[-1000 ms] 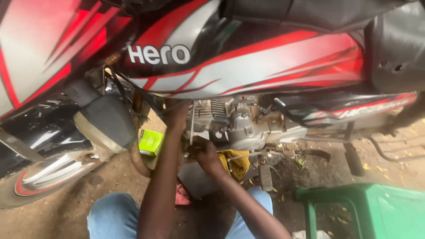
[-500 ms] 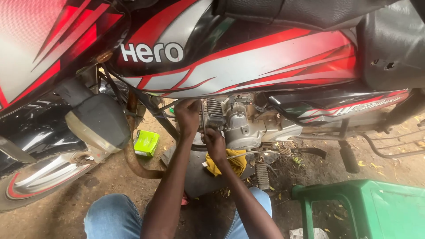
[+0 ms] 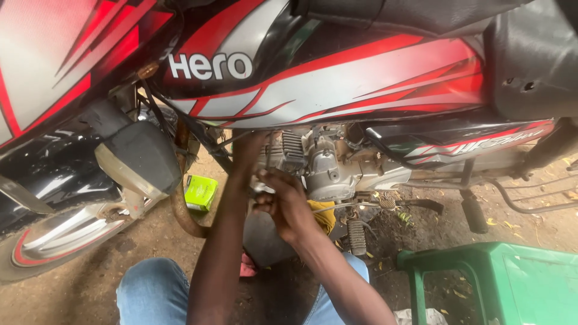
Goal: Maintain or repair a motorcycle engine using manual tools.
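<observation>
I crouch beside a red, white and black motorcycle. My left hand (image 3: 251,151) reaches up against the front of the silver engine (image 3: 328,168), beside the finned cylinder; its fingers are hidden against the metal. My right hand (image 3: 284,203) sits just below it, fingers curled towards the engine's lower front. Whether it grips anything is hidden. A yellow cloth (image 3: 324,215) hangs right behind my right hand.
A small green box (image 3: 201,192) lies on the dirt by the rusty exhaust pipe (image 3: 183,218). The front wheel (image 3: 51,244) is at the left and a footpeg (image 3: 356,236) below the engine. A green plastic stool (image 3: 503,283) stands at the lower right. My knees in jeans (image 3: 150,292) are below.
Both hands stay at the engine's front. My right hand rose a little, then settled back lower. The view has drifted slightly.
</observation>
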